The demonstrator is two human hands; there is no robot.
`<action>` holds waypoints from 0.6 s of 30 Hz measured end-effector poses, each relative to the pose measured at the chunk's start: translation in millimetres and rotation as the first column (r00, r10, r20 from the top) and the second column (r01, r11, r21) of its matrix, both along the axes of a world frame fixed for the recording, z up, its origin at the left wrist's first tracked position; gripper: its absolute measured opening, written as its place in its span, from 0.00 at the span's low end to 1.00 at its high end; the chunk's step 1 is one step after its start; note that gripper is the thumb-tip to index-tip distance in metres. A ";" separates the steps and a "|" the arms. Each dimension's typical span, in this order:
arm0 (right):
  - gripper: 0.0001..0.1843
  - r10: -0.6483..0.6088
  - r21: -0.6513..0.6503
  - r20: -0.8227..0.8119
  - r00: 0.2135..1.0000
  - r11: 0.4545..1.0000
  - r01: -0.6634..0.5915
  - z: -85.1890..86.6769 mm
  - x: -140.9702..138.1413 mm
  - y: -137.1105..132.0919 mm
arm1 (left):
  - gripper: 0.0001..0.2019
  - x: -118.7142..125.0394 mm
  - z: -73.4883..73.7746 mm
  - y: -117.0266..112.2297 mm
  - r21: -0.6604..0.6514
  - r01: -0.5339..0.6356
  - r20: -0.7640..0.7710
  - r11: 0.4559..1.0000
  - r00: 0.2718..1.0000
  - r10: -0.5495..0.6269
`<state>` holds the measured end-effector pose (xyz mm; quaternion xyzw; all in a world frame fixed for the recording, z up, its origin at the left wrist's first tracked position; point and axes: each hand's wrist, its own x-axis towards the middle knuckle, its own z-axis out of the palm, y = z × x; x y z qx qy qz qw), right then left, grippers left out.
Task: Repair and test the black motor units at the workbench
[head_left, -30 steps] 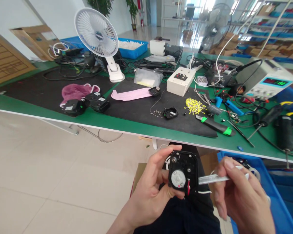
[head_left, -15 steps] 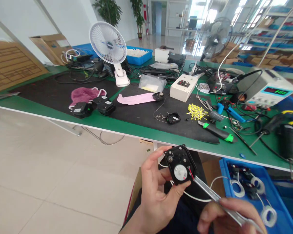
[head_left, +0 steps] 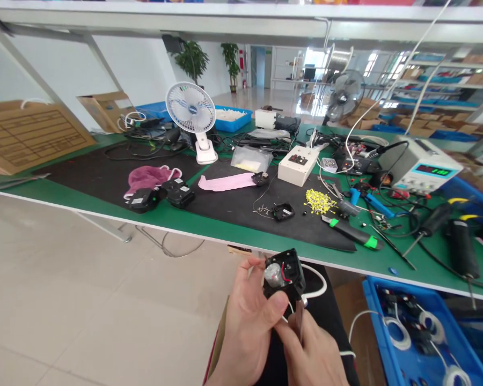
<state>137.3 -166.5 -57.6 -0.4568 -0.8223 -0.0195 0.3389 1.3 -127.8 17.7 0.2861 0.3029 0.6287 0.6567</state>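
Observation:
In front of the bench edge, my left hand point(head_left: 247, 316) grips an open black plastic housing point(head_left: 293, 268). A round silver motor point(head_left: 274, 274) and a red wire show inside it. My right hand point(head_left: 312, 348) is closed just below the housing, around metal tweezers point(head_left: 299, 320) seen nearly edge-on. Their tips are close to the housing's lower edge, by a white cable point(head_left: 317, 284); whether they touch it I cannot tell. The fingertips of my right hand are partly hidden behind my left thumb.
On the green bench point(head_left: 209, 228) lie a black housing part point(head_left: 284, 212), yellow-headed pieces point(head_left: 320, 201), a utility knife point(head_left: 352, 234) and screwdrivers. A white fan point(head_left: 191, 110) and a power supply point(head_left: 421, 163) stand behind. A blue bin point(head_left: 402, 359) with coiled cables sits low right.
My right hand has come left and in under the housing with the tweezers. The housing has turned in my left hand, showing its side. The camera view has tilted up.

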 end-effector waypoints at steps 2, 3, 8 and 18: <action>0.20 0.016 -0.071 -0.079 0.997 0.997 -0.021 -0.6 -1.1 2.8 | 0.30 5.3 -5.1 -1.8 0.138 -0.152 -0.128 0.979 0.977 0.170; 0.18 0.039 -0.114 -0.134 0.990 0.992 -0.055 -2.1 -3.4 2.1 | 0.33 8.8 -7.4 -2.9 0.207 -0.231 -0.185 0.951 0.945 0.270; 0.14 0.125 -0.238 -0.253 0.959 0.953 -0.187 -9.1 -16.4 -11.7 | 0.35 11.6 -10.4 0.2 0.324 -0.439 -0.275 0.838 0.804 0.527; 0.25 -0.473 -0.644 -0.552 0.687 0.765 0.009 51.2 34.6 -18.8 | 0.29 -35.4 -1.0 27.0 0.093 -0.317 -0.075 0.944 0.943 0.324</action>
